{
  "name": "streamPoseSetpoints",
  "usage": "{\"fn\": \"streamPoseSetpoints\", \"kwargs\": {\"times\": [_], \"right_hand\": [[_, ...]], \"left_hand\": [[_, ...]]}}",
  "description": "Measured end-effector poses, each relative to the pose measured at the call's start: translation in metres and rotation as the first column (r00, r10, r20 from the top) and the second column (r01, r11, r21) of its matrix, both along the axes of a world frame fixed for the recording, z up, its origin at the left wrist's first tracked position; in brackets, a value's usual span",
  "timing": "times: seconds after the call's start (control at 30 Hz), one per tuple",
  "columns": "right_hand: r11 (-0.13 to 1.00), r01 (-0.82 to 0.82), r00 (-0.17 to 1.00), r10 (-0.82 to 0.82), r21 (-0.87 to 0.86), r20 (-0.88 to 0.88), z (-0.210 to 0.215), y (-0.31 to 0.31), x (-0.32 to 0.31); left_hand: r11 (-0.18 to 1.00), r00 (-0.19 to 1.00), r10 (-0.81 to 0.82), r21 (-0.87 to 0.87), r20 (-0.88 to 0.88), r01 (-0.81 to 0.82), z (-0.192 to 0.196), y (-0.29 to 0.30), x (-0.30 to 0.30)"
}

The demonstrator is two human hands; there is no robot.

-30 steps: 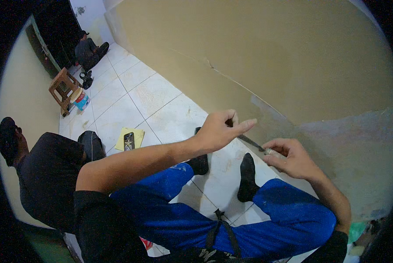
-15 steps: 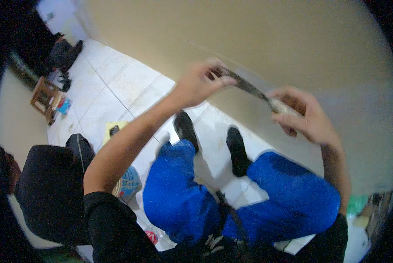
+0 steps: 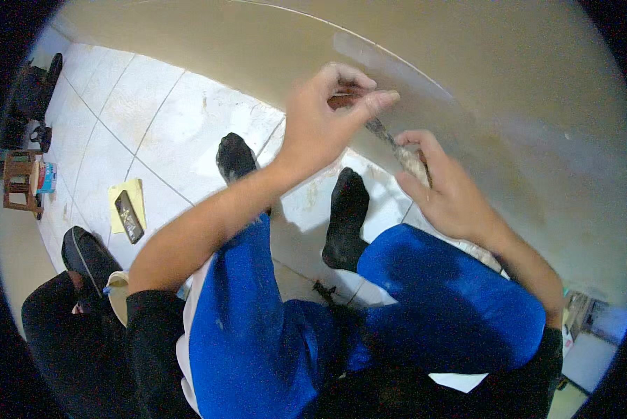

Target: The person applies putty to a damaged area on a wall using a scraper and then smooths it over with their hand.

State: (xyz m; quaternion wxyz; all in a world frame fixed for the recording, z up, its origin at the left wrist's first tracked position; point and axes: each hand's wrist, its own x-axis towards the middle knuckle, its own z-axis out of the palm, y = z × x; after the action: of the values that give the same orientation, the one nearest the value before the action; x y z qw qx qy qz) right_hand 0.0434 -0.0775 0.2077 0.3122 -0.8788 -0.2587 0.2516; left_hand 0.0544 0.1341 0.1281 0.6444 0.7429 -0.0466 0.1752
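Note:
Both my hands are raised in front of the beige wall, holding a narrow tool with a dark, speckled, blade-like part and a pale, crusted handle. My right hand is closed round the handle, its thumb and fingers on either side. Higher up and to the left, my left hand is curled round the dark end, thumb stretched along it. The tip of the tool is hidden behind the left fingers. My blue-trousered knees and black-socked feet are below the hands.
The wall rises close in front. On the tiled floor, a dark phone lies on yellow paper. A wooden stool and a blue-and-white tub stand far left. Beside my left arm are a pale bucket and a person's dark-clothed leg.
My view has shifted, bringing the phone and paper fully into sight. My hands are closer together, the right moved left with the handle. Both hands still hold the tool.

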Motion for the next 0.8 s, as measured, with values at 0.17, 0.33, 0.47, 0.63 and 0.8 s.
{"fn": "streamPoseSetpoints", "kwargs": {"times": [0.17, 0.33, 0.47, 0.63, 0.8], "right_hand": [[0.981, 0.130, 0.984, -0.111, 0.144, -0.139, -0.034, -0.023, -0.013], [0.919, 0.293, 0.913, -0.188, 0.264, -0.361, -0.037, -0.020, -0.006], [0.903, 0.318, 0.925, -0.228, 0.290, -0.305, -0.050, -0.005, -0.010], [0.879, 0.279, 0.954, -0.209, 0.388, -0.213, -0.053, 0.002, -0.014], [0.908, 0.319, 0.944, -0.279, 0.272, -0.176, -0.044, 0.011, -0.008]], "left_hand": [[0.974, 0.941, 0.111, 0.153, 0.319, -0.166, -0.032, -0.009, -0.013], [0.991, 0.975, 0.110, 0.056, 0.192, -0.123, -0.045, -0.001, -0.012], [0.951, 0.980, 0.033, 0.296, 0.199, -0.092, -0.033, -0.009, -0.024], [0.946, 0.971, -0.099, 0.322, 0.218, 0.024, -0.032, -0.031, -0.030], [0.934, 0.972, -0.086, 0.356, 0.217, 0.003, -0.043, -0.026, -0.028]]}}
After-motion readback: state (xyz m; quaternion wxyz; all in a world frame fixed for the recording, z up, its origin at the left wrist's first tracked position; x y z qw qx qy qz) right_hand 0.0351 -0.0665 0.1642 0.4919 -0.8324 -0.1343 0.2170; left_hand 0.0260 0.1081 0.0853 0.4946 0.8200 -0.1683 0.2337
